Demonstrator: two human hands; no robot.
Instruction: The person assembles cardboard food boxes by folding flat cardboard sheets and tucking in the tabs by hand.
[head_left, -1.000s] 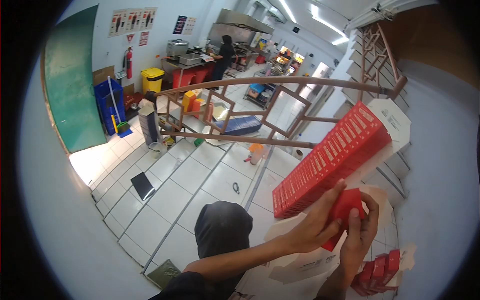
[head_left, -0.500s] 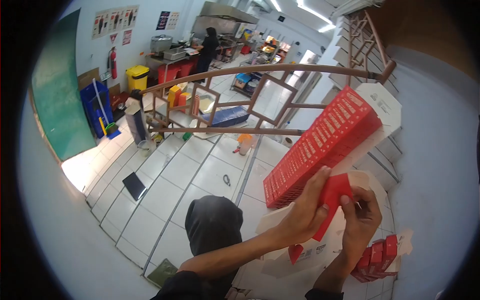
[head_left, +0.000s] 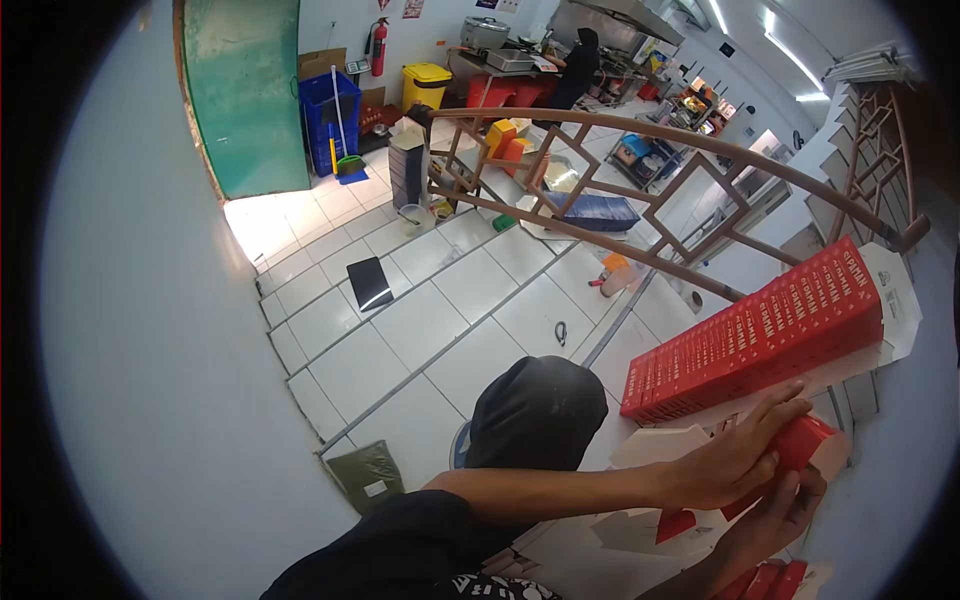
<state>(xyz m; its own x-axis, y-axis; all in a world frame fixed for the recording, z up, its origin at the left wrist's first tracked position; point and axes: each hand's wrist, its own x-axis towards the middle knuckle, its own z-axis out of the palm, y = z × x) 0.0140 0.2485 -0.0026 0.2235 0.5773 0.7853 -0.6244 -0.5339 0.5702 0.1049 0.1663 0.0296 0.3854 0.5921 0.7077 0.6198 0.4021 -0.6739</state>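
Note:
My left hand [head_left: 728, 462] is closed on a red cardboard food box [head_left: 803, 440], fingers lying over its side. From below, my right hand [head_left: 790, 508] grips the same box, whose cream inner flap shows at the right end. Just beyond my hands lies a long nested stack of red printed boxes [head_left: 755, 335], with white flaps at its far end. Unfolded cream box sheets [head_left: 630, 530] lie beneath my wrists. More red boxes [head_left: 765, 580] stand at the lower edge, partly cut off.
I sit on white-tiled stairs [head_left: 405, 345] beside a brown metal railing [head_left: 640, 130]. A black flat item [head_left: 369, 284], a green packet [head_left: 365, 477] and a plastic cup [head_left: 622, 278] lie on the steps. Below, a person [head_left: 577, 70] stands at a kitchen counter.
My view has swung left, so the scene sits further right and lower. My hands have turned the red box, which now looks more folded, with my left hand flatter over it.

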